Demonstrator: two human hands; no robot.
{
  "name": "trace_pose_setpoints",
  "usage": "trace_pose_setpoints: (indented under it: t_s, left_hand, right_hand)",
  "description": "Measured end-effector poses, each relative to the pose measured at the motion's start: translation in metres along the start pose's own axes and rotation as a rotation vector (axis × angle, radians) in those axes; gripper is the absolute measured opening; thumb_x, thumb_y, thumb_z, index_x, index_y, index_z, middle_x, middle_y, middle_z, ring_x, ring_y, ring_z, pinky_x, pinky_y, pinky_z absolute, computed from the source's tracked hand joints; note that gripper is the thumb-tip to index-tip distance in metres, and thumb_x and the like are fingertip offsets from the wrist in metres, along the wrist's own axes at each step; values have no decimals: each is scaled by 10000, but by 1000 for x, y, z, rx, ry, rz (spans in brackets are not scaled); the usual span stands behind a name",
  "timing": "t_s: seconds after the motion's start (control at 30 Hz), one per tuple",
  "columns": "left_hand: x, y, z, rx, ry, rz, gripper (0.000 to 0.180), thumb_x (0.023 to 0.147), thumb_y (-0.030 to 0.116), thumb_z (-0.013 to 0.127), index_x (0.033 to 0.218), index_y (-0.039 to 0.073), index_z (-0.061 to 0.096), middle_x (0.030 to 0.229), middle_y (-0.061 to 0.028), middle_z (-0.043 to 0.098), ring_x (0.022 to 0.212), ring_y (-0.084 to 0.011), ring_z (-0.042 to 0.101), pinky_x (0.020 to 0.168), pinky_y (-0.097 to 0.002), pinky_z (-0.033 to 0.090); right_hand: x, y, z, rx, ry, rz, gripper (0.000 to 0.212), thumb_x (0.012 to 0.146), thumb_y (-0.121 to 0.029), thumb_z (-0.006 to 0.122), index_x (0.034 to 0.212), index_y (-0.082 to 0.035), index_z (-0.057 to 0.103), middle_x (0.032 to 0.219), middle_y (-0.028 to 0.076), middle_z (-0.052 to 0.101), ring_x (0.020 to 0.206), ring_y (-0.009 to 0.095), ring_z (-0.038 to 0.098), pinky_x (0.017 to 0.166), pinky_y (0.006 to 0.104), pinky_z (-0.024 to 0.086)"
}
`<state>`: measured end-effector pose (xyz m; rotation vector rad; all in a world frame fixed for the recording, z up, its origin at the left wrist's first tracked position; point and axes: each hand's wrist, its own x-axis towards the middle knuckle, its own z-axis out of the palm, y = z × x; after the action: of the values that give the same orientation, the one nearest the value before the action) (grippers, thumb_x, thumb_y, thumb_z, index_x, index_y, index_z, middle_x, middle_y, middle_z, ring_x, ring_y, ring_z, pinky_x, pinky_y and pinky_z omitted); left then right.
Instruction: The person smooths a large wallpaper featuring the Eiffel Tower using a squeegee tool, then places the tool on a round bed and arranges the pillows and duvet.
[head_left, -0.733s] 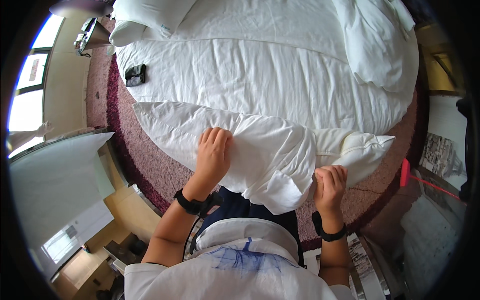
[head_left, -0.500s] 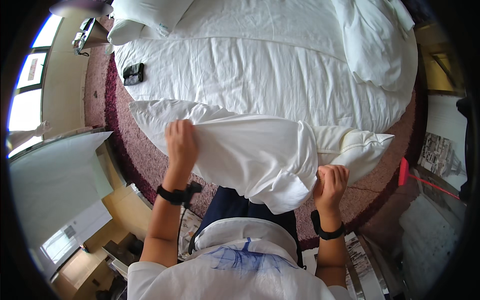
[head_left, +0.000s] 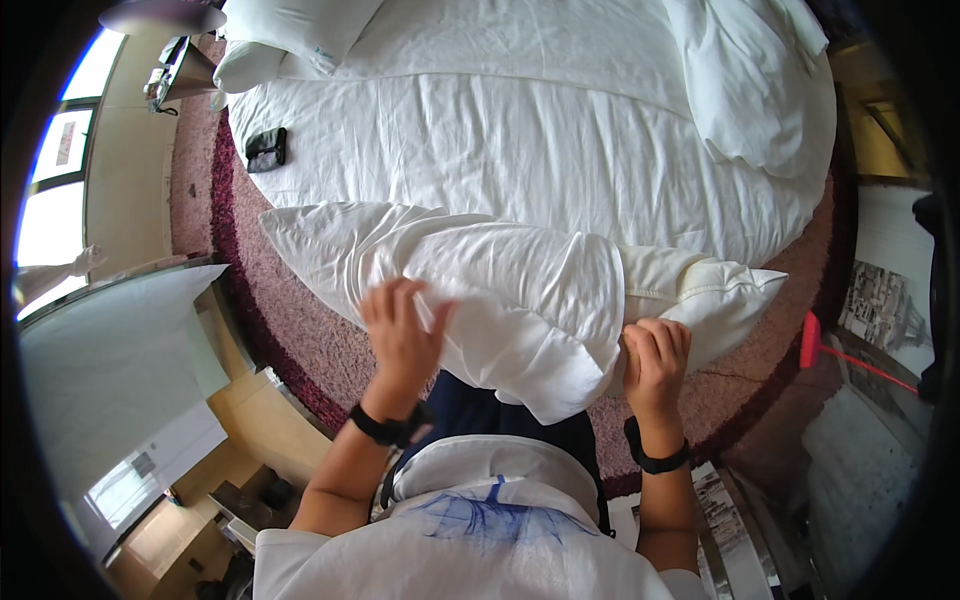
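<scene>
A white pillow [head_left: 705,300] lies across the near edge of the bed, its right end bare and cream-toned. The white pillowcase [head_left: 500,290] covers the rest of it, wrinkled, with a loose corner hanging over my lap. My right hand [head_left: 656,362] is closed on the pillowcase's open edge, where the bare pillow comes out. My left hand [head_left: 400,325] is over the near left part of the pillowcase, slightly blurred, thumb and fingers apart, with no cloth gripped in it.
The bed [head_left: 470,150] has a wrinkled white sheet. On it are a black pouch [head_left: 266,150], another white pillow [head_left: 300,30] and bunched bedding [head_left: 745,90]. A pink rug [head_left: 275,270] surrounds it. A red-handled tool [head_left: 810,340] is at right, a white-topped desk [head_left: 110,370] at left.
My left hand has let go of the pillowcase's left part and moved right and nearer to me. My right hand has shifted slightly left and up, with the pillowcase edge.
</scene>
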<state>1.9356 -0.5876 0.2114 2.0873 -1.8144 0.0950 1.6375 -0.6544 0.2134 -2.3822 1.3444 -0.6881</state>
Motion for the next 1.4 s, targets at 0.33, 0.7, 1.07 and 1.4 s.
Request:
trace_pose_setpoints:
  t_s: [0.33,0.7,1.07,1.4]
  left_hand:
    - [-34,38,28,-314,-118,-408,463,734,237,811,1020,20,518,824,-108,559,758,-288,554,689,-384,446]
    - [-21,-2,29,-59,1,-150,133,841,117,654,826,43,543,782,-106,556,736,-314,548,655,-409,411]
    - [33,-57,70,-164,19,-241,152,871,147,654,925,32,569,826,-113,603,781,-309,575,717,-400,458]
    - [-48,8,78,-130,-127,-328,389,693,158,743,940,20,475,840,-144,487,814,-360,512,742,-434,419]
  right_hand:
    - [3,-1,-6,-68,11,8,179,819,-134,676,959,-33,632,987,65,612,943,262,568,933,445,386]
    - [4,23,21,-244,140,30,62,804,-52,642,831,-68,588,831,39,579,848,231,566,911,420,390]
    - [60,79,64,-367,259,73,54,861,-125,639,851,-88,601,839,24,606,861,213,577,885,393,406]
    - [-27,38,51,-183,46,-15,364,846,-229,678,1164,-60,626,1247,69,577,1143,277,512,972,445,364]
